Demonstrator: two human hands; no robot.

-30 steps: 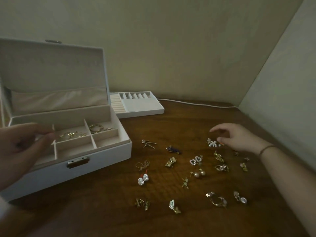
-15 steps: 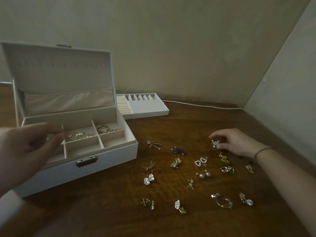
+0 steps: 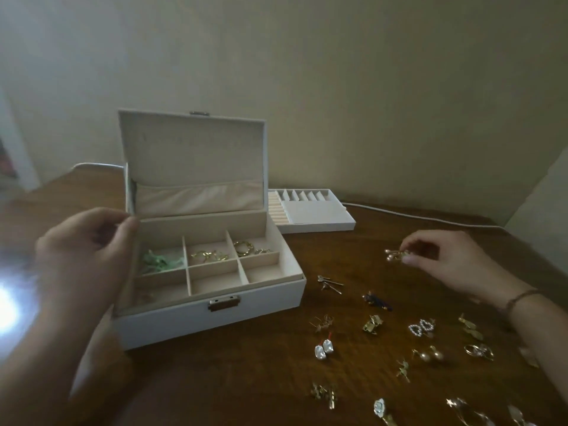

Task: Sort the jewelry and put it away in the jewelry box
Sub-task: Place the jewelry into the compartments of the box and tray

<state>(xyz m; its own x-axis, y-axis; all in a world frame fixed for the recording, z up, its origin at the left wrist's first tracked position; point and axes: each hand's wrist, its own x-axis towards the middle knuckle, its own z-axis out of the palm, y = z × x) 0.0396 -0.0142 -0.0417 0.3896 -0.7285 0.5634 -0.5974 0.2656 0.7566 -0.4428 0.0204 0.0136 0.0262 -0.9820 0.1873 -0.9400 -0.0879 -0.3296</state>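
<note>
The white jewelry box [image 3: 267, 298] stands open on the wooden table, its lid upright. Its back compartments hold green pieces [image 3: 161, 260], gold earrings [image 3: 209, 256] and gold hoops [image 3: 244, 248]; the front compartments look bare. My left hand [image 3: 89, 256] hovers at the box's left rim, thumb and forefinger pinched, with something small barely showing between them. My right hand [image 3: 448, 259] is lifted above the table to the right, pinching a pair of gold pearl earrings [image 3: 396, 255]. Several other earring pairs lie scattered on the table, such as pearl drops [image 3: 324, 348] and heart-shaped ones [image 3: 421, 327].
A white ring tray [image 3: 316, 210] lies behind the box at the right. A white cable [image 3: 430, 217] runs along the back of the table. Walls close in at the back and right. A bright glare [image 3: 6, 305] sits at the left edge.
My right hand has picked the pearl earrings off the table and lifted them. The view has swung left, so the box sits nearer the middle. My left hand stays by the box's left rim.
</note>
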